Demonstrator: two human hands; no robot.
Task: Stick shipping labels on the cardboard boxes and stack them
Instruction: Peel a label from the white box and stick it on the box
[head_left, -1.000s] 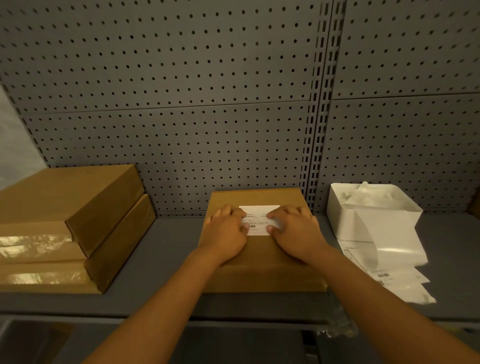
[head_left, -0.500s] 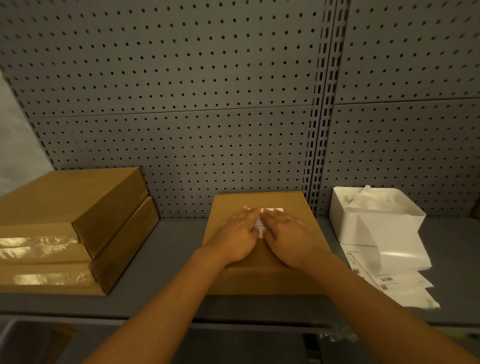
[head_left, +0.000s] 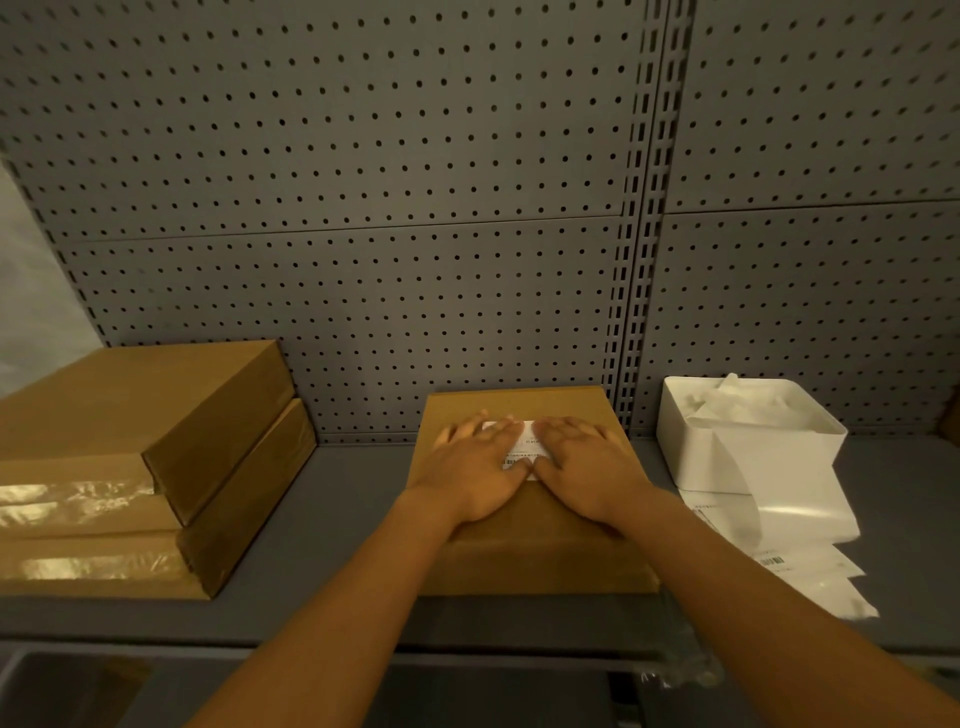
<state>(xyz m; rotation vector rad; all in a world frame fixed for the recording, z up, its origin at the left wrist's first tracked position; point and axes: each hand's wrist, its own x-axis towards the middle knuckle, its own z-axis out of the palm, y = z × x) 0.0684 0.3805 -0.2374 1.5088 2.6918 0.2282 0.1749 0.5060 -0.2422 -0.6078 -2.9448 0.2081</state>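
Note:
A flat cardboard box lies on the grey shelf in front of me. A white shipping label sits on its top, mostly covered by my hands. My left hand lies flat on the label's left part with straight fingers. My right hand presses flat on the right part, fingers spread. Only a strip of label with a barcode shows between them. Two more cardboard boxes are stacked at the left, taped along their near edges.
A white bin with crumpled backing paper stands at the right. Loose label sheets lie in front of it near the shelf's front edge. A grey pegboard wall rises behind everything.
Both hands went from curled fingertips on the label to flat palms, met at the middle, then slid slightly apart, uncovering a strip of label between them.

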